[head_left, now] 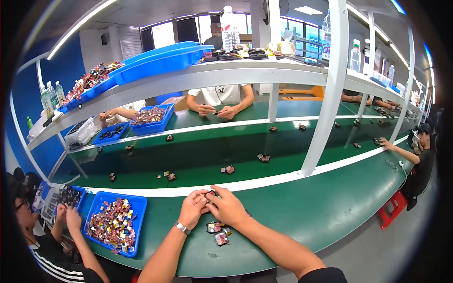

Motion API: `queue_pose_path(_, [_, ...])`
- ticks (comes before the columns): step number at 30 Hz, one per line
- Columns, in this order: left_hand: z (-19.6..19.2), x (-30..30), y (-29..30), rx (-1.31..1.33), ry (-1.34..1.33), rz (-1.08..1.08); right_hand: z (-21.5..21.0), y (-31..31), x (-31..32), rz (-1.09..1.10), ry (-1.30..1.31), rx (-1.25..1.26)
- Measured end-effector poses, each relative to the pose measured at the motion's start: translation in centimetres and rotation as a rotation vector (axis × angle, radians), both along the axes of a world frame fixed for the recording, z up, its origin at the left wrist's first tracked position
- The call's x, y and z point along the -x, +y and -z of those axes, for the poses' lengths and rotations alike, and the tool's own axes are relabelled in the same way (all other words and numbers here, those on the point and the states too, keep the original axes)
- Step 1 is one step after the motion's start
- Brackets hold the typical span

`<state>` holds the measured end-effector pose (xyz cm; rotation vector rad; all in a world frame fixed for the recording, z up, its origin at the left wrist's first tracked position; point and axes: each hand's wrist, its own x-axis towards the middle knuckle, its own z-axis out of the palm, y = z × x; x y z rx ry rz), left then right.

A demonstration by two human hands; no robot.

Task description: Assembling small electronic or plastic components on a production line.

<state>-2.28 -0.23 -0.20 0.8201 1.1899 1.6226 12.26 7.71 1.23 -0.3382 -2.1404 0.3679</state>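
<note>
My left hand (192,210) and my right hand (228,206) meet over the near green worktop (283,217), fingers closed together. Between their fingertips is a small black part (211,194), mostly covered by the fingers. A metal-banded watch (182,228) is on my left wrist. Beneath my right hand lie several small black-edged parts with reddish and silvery insides, one of them a squarish piece (221,237). To the left of my left hand stands a blue tray (143,212) heaped with small reddish, yellow and white components (112,221).
Beyond a white rail (245,183), a green conveyor belt (203,158) carries scattered small parts. A white post (325,94) holds up a shelf with blue trays (160,61) and bottles. Co-workers sit at left, across and at right, near a red stool (393,210).
</note>
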Motion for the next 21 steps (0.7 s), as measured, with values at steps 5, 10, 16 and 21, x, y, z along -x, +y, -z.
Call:
queue_pose_path(5, [-1.4,-1.1,-0.3,-0.013,-0.050,-0.011,0.4,4.0,-0.3,0.077,-0.037,-0.012])
queue_pose_path(10, [-1.5,-0.8,-0.1,-0.013,-0.029,0.014,0.2,17.8,-7.6,0.635,0.020,0.181])
queue_pose_path(16, [-0.6,-0.2,-0.2,-0.014,-0.014,0.026,0.1,21.9,-10.6,0.880,-0.511,0.236])
queue_pose_path(21, [-0.4,-0.2,0.4,-0.018,-0.018,0.060,0.1,25.5,-10.0,0.633,-0.573,0.313])
